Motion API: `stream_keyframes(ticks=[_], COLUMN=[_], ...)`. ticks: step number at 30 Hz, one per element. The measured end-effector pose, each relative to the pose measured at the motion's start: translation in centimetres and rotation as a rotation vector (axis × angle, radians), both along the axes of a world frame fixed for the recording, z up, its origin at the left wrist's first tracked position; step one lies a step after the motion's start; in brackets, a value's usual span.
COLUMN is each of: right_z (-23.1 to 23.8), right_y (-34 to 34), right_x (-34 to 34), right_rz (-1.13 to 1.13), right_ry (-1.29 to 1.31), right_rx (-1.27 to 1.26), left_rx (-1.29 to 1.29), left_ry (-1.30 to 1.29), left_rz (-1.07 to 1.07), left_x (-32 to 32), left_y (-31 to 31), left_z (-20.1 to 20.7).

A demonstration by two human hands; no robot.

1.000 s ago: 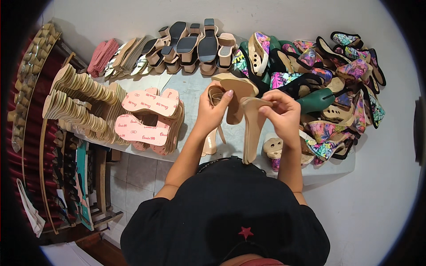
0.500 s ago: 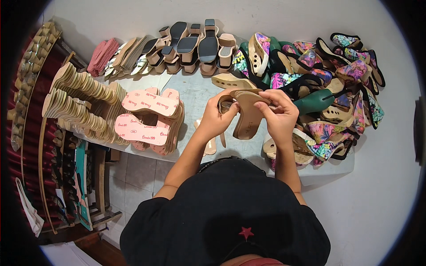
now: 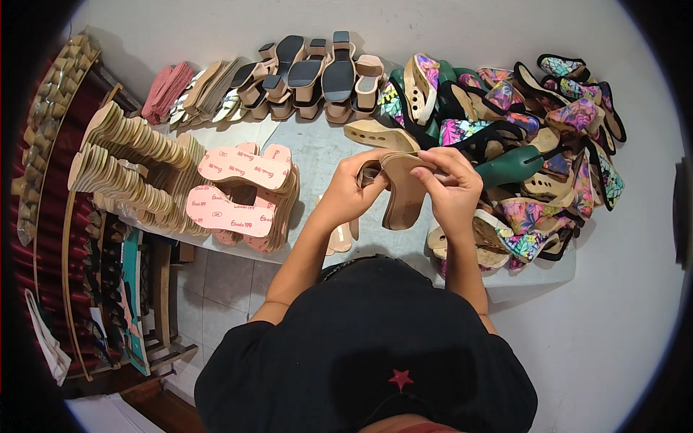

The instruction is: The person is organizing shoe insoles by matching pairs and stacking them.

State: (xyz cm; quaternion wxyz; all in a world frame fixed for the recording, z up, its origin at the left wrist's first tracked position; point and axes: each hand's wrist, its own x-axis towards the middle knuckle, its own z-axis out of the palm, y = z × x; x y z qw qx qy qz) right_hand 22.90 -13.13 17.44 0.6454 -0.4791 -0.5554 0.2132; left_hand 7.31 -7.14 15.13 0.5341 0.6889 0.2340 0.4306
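Observation:
In front of my chest, above the table, I hold several tan shoe insoles [image 3: 408, 200] layered together. My left hand [image 3: 345, 191] is closed on their left edge, with a curled brown piece [image 3: 369, 173] showing by its fingers. My right hand [image 3: 456, 189] pinches the upper right edge between thumb and fingers. The insoles' toe ends point down toward me. Below my left wrist, a pale sole-shaped piece [image 3: 340, 239] lies on the table, partly covered by my arm.
Pink printed sole pieces [image 3: 234, 209] are stacked at the left, beside rows of wooden-looking soles [image 3: 108, 177]. Block-heeled sandals [image 3: 339, 76] line the back. Floral wedge shoes [image 3: 523, 213] and green shoe lasts [image 3: 512, 167] pile up on the right. A rack [image 3: 155, 289] stands lower left.
The insoles have tilted slightly in my hands, and the mark on the top one no longer shows. My right hand has shifted a little to the left along the edge.

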Motion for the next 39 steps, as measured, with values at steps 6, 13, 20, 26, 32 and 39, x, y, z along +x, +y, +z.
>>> stream_keyframes(ticks=[6, 13, 20, 26, 32, 39], right_z=[-0.2, -1.0, -1.6, -1.4, -1.5, -0.2], right_y=[0.0, 0.3, 0.7, 0.7, -0.1, -1.4], right_x=[-0.2, -0.5, -0.4, 0.9, 2.7, 0.3], right_rz=[-0.031, -0.069, -0.214, 0.135, 0.084, 0.511], right_ry=[0.0, 0.037, -0.196, -0.169, -0.064, 0.11], right_rx=[0.012, 0.052, 0.096, -0.169, -0.199, -0.334], left_rx=[0.069, 0.131, 0.173, -0.096, -0.408, -0.544], left_ry=[0.025, 0.071, 0.17, 0.058, -0.344, -0.543], left_rz=[-0.01, 0.009, -0.013, -0.2, -0.289, -0.225], left_x=[-0.2, -0.2, -0.5, -0.5, -0.1, -0.1], left_y=[0.2, 0.1, 0.4, 0.6, 1.2, 1.3], left_z=[-0.2, 0.2, 0.1, -1.0, -3.4, -5.0])
